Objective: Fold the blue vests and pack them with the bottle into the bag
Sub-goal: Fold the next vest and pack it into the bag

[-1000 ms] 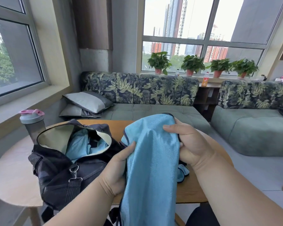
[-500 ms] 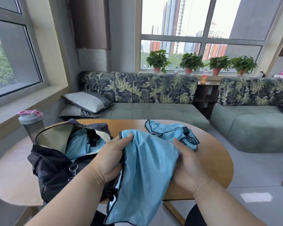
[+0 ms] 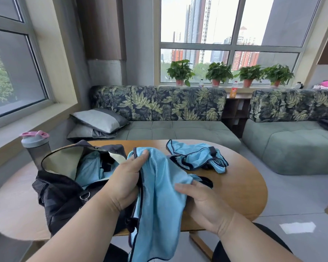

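Head view, only camera. Left hand [image 3: 128, 183] grips the upper edge of a blue vest [image 3: 159, 208]: thumb pressed on top of the fabric near the dark trim, fingers curled underneath, bunching the cloth. Right hand [image 3: 201, 203] holds the same vest from the right side; fingers lie close together over the fabric, thumb side partly hidden beneath it, so the exact pinch cannot be told. The vest hangs from both hands over the near edge of the wooden table [image 3: 240, 186], its lower part draping below the tabletop.

Second blue vest [image 3: 197, 157], crumpled and unfolded, lies on the table beyond the hands, well apart from the bag. Black bag [image 3: 64, 191] sits on the table to the left, just beside the left hand, mouth open; blue fabric [image 3: 89, 167] shows inside it. Bottle [image 3: 36, 146] with grey lid and pink cap stands upright behind the bag on the left side of the table.

Background: leaf-print sofa [image 3: 159, 103] with grey cushions [image 3: 98, 120], potted plants [image 3: 219, 72] on the windowsill
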`<move>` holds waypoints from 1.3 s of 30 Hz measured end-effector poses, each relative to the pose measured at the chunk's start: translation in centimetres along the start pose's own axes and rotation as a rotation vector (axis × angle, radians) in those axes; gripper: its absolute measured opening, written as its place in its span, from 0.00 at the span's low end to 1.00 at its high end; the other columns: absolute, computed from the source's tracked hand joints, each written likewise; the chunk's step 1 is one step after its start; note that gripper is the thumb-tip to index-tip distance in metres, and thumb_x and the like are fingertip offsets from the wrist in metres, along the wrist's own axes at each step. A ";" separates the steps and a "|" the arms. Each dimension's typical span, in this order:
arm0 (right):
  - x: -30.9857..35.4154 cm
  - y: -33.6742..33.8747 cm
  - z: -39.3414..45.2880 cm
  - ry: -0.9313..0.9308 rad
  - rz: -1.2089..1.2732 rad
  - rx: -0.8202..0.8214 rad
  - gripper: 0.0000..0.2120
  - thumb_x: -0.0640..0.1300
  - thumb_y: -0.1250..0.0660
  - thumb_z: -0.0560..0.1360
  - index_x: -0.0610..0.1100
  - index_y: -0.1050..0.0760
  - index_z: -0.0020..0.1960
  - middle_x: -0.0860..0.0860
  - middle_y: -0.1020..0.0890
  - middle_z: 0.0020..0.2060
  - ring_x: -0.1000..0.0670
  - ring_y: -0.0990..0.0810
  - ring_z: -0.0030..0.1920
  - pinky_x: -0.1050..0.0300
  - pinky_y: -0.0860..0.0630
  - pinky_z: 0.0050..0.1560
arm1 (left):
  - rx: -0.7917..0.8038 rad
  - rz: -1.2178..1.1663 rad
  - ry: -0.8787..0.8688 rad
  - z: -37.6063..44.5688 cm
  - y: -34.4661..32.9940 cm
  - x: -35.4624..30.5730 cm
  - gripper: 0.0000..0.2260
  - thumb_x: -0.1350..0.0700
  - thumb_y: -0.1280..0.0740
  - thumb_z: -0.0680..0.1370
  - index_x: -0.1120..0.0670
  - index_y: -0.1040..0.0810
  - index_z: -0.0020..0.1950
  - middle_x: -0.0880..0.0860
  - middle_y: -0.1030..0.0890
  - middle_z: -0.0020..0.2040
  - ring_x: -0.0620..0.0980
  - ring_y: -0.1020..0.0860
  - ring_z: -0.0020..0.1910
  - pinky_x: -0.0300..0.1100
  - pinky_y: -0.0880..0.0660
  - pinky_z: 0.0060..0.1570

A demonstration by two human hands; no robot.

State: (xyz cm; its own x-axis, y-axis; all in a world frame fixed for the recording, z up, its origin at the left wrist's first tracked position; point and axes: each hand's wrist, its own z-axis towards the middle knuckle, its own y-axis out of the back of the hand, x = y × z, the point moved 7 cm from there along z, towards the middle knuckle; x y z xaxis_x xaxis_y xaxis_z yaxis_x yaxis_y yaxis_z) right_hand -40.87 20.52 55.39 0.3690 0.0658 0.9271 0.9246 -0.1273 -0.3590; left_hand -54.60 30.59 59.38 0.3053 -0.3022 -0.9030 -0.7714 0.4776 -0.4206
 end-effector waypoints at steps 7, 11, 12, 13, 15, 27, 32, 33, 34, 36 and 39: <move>3.9 -1.5 -0.2 0.034 0.310 -0.016 0.18 0.43 0.40 0.79 0.38 0.12 0.51 0.39 0.12 0.51 0.43 0.12 0.46 0.53 0.15 0.45 | -0.075 0.032 0.095 0.4 2.8 2.2 0.23 0.44 0.31 0.82 0.58 0.19 0.69 0.61 0.16 0.65 0.62 0.18 0.64 0.58 0.25 0.70; 5.3 -0.8 0.1 0.042 0.323 -0.112 0.15 0.47 0.31 0.72 0.38 0.13 0.51 0.39 0.13 0.48 0.41 0.14 0.43 0.51 0.17 0.46 | -0.115 0.191 0.144 -0.4 3.1 4.1 0.34 0.25 0.28 0.69 0.48 0.14 0.64 0.56 0.15 0.64 0.61 0.20 0.67 0.61 0.31 0.75; 5.7 -0.7 0.3 0.054 0.330 -0.120 0.15 0.48 0.31 0.72 0.39 0.13 0.50 0.39 0.13 0.48 0.41 0.14 0.42 0.52 0.18 0.46 | -0.116 0.204 0.175 -0.5 3.1 4.8 0.39 0.21 0.29 0.65 0.48 0.14 0.64 0.55 0.15 0.64 0.60 0.20 0.67 0.60 0.32 0.75; 6.2 -0.8 0.4 0.064 0.329 -0.120 0.15 0.48 0.31 0.71 0.39 0.12 0.47 0.39 0.13 0.46 0.41 0.14 0.41 0.52 0.18 0.45 | -0.101 0.217 0.224 -0.8 2.8 5.6 0.43 0.18 0.32 0.63 0.49 0.15 0.65 0.55 0.15 0.64 0.58 0.20 0.66 0.57 0.32 0.74; 7.3 -1.0 0.6 0.093 0.339 -0.101 0.14 0.48 0.32 0.71 0.40 0.12 0.43 0.41 0.13 0.43 0.43 0.14 0.38 0.53 0.19 0.43 | -0.025 0.236 0.332 -1.2 2.0 6.9 0.49 0.15 0.42 0.66 0.53 0.16 0.67 0.57 0.14 0.61 0.57 0.17 0.56 0.51 0.27 0.61; 7.6 -0.3 1.0 0.139 0.402 -0.133 0.21 0.48 0.39 0.82 0.41 0.12 0.41 0.43 0.13 0.44 0.45 0.13 0.42 0.50 0.20 0.50 | 0.071 0.060 0.306 -2.0 -1.8 6.1 0.38 0.23 0.48 0.76 0.46 0.15 0.67 0.53 0.15 0.65 0.55 0.17 0.64 0.53 0.23 0.66; 7.4 0.3 0.8 0.105 0.367 -0.186 0.18 0.49 0.37 0.80 0.39 0.14 0.47 0.42 0.14 0.44 0.44 0.14 0.41 0.53 0.17 0.45 | 0.087 0.019 0.276 -1.7 -2.3 6.0 0.39 0.25 0.50 0.78 0.51 0.20 0.72 0.55 0.16 0.67 0.54 0.17 0.65 0.52 0.24 0.64; 7.3 0.3 0.7 0.097 0.360 -0.188 0.17 0.50 0.36 0.79 0.38 0.15 0.52 0.41 0.14 0.45 0.43 0.14 0.42 0.52 0.17 0.47 | 0.090 -0.031 0.266 -1.6 -2.2 5.7 0.38 0.26 0.49 0.79 0.52 0.20 0.72 0.56 0.17 0.68 0.56 0.19 0.67 0.53 0.27 0.69; 7.3 0.3 0.6 0.093 0.352 -0.178 0.18 0.50 0.35 0.78 0.38 0.16 0.55 0.41 0.14 0.47 0.43 0.15 0.43 0.51 0.18 0.48 | 0.092 -0.068 0.246 -1.5 -2.1 5.3 0.36 0.28 0.47 0.81 0.53 0.21 0.73 0.56 0.18 0.69 0.57 0.20 0.69 0.55 0.30 0.73; 7.2 0.7 0.7 0.093 0.346 -0.174 0.18 0.50 0.36 0.79 0.38 0.16 0.55 0.41 0.14 0.47 0.43 0.14 0.43 0.51 0.19 0.49 | 0.094 -0.099 0.181 -0.9 -1.5 4.7 0.27 0.38 0.40 0.83 0.54 0.21 0.74 0.57 0.19 0.70 0.57 0.21 0.70 0.56 0.33 0.76; 7.2 1.4 0.8 0.075 0.346 -0.178 0.19 0.49 0.37 0.80 0.37 0.15 0.56 0.39 0.13 0.50 0.41 0.13 0.47 0.49 0.19 0.54 | 0.090 -0.102 0.123 -0.5 -0.7 3.6 0.22 0.50 0.36 0.81 0.58 0.21 0.72 0.58 0.17 0.67 0.57 0.19 0.67 0.55 0.29 0.72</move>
State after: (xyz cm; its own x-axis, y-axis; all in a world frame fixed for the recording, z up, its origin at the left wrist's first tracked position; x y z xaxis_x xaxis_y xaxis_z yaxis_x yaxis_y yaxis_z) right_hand -36.79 21.63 61.51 0.6419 -0.0824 0.7624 0.7138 -0.2991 -0.6333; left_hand -53.18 28.73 56.45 0.3047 -0.4492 -0.8399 -0.6848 0.5096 -0.5210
